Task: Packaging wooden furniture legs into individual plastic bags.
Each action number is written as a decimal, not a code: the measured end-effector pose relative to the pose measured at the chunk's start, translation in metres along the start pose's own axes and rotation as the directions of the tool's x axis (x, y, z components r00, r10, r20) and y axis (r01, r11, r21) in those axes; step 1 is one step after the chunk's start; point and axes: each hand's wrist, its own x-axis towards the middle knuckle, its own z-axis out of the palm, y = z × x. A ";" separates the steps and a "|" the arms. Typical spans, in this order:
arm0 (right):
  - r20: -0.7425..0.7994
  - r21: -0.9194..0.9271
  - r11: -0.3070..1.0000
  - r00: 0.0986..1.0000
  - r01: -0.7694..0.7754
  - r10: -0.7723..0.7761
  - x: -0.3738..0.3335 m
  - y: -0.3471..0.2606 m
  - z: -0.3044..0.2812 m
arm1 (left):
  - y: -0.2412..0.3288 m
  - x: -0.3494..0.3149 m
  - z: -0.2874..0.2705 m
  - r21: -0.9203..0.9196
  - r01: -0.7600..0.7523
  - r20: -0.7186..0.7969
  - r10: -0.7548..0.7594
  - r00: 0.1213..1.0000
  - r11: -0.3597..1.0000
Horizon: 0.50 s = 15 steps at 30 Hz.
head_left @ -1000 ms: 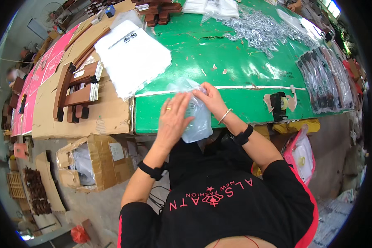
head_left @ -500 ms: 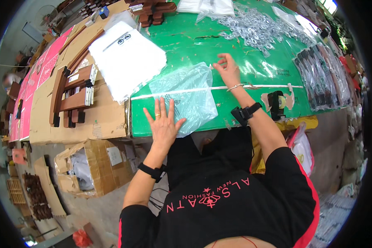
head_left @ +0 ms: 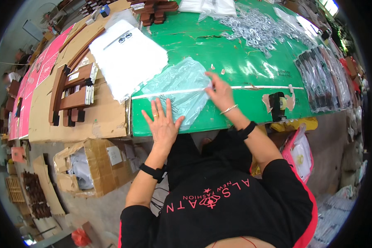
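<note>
A thin, clear plastic bag (head_left: 188, 76) with dark print lies wrinkled on the green tabletop. My left hand (head_left: 163, 124) rests flat over its near left part, fingers spread, a ring on one of them. At the bag's right edge is my right hand (head_left: 221, 94), its fingers bent and closed on the film. Exactly how much film sits between those fingertips is hard to see. A white strap (head_left: 252, 87) runs across the table, and part of it shows through the bag.
A stack of white bags (head_left: 128, 58) lies left of the plastic bag. Brown slatted pieces (head_left: 76, 93) sit on cardboard farther left. Small metal parts (head_left: 256, 29) are heaped at the back. A tape dispenser (head_left: 278, 105) and bagged dark pieces (head_left: 318, 78) are on the right.
My right hand has come down and leftward, closing on the bag's right edge. That side of the bag has shifted left and creased. The left hand stays nearly in place.
</note>
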 end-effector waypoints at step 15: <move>0.323 -0.141 0.832 0.819 0.536 -0.473 -0.018 -0.017 0.008 | -0.022 0.033 -0.033 -0.434 0.225 -0.014 -0.257 0.966 0.873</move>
